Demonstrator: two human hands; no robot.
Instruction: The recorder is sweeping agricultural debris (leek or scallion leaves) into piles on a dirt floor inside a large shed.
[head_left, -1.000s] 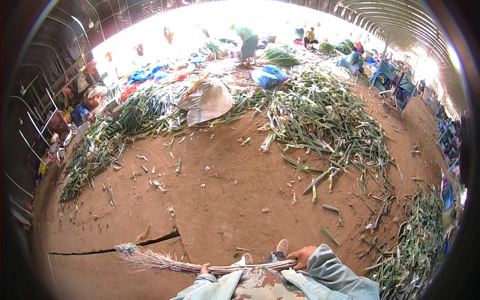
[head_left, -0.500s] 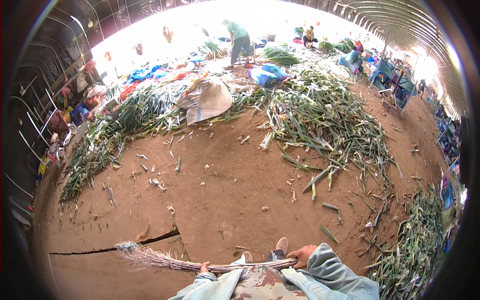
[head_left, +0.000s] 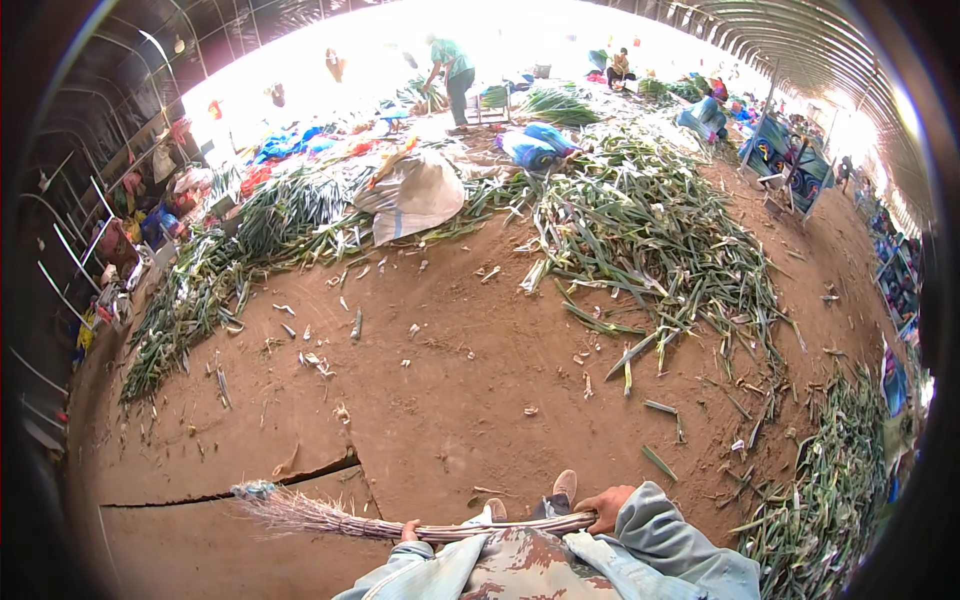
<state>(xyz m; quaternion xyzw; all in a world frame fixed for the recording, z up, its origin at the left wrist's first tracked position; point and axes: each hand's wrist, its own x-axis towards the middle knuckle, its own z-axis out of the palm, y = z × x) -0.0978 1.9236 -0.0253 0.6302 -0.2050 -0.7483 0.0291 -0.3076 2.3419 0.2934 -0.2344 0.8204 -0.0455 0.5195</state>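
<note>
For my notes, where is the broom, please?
The broom is low in the head view, mostly left of centre, held by the left hand and right hand.

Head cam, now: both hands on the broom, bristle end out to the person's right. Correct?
Wrong side: the bristle end points out to the person's left, as the head view shows. The rest stands: both hands are on the broom, the left hand nearer the bristles and the right hand near the other end.
</note>
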